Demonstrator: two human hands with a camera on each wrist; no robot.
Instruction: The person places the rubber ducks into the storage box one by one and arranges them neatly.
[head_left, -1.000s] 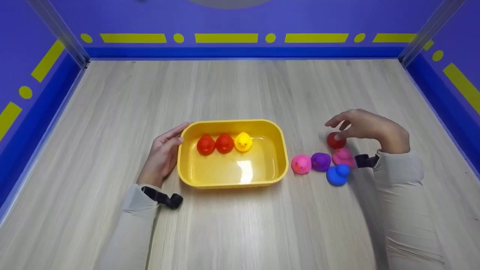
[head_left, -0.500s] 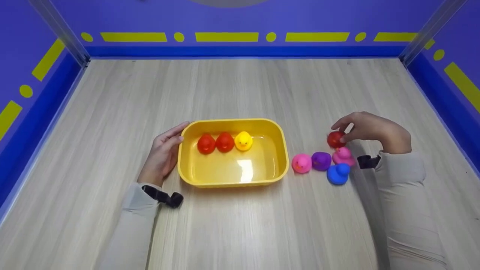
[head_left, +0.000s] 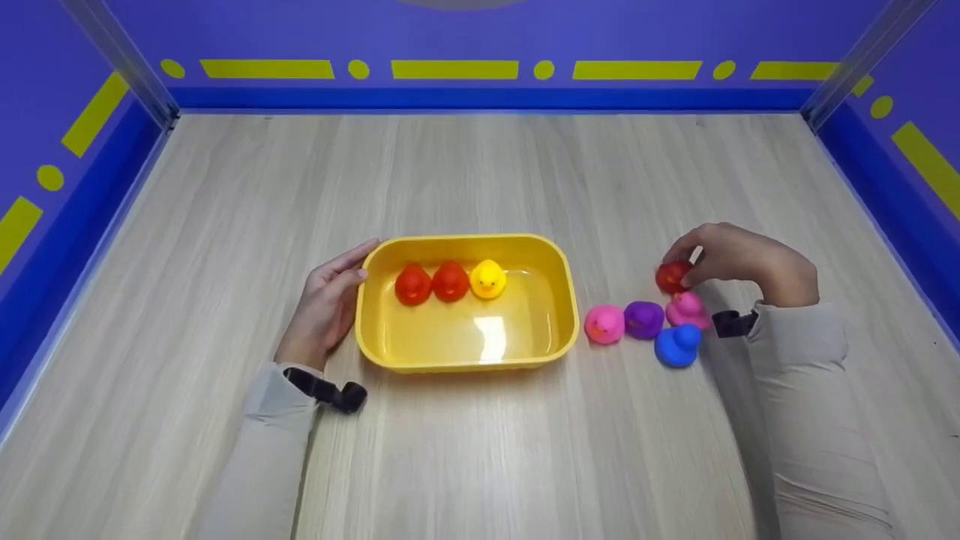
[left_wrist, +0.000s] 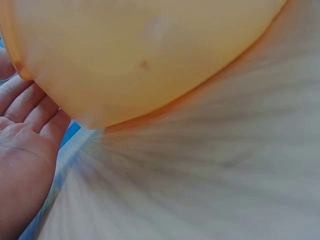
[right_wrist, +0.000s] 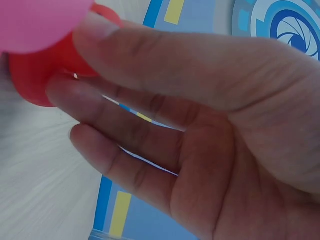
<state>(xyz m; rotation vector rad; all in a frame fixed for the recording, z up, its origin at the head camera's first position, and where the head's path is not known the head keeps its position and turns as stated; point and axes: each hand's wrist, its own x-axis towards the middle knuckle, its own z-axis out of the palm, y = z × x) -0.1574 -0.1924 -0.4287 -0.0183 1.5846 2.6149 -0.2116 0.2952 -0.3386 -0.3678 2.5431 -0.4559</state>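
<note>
At the left end of the yellow tub [head_left: 465, 367], my left hand [head_left: 319, 311] holds its rim, thumb at the edge and fingers along the outer wall. Two red rubber ducks [head_left: 412, 285] and a yellow duck [head_left: 488, 280] stand in a row inside it. To the right, my right hand [head_left: 750, 259] pinches another red duck [head_left: 673, 277] between thumb and fingers. The right wrist view shows this red duck [right_wrist: 32, 80] partly covered by a pink duck [right_wrist: 40, 25] close to the camera. In the left wrist view, the tub's wall [left_wrist: 150, 55] fills the top.
Beside the tub lie a pink duck [head_left: 604, 324], a purple duck [head_left: 643, 320], a second pink duck [head_left: 686, 310] and a blue duck [head_left: 678, 346], close together. Blue-purple walls [head_left: 465, 37] with yellow marks bound the wooden table [head_left: 480, 172].
My right hand's fingers have closed round the red duck, which has barely shifted. My left hand and the tub stay in place; the head view has tilted slightly.
</note>
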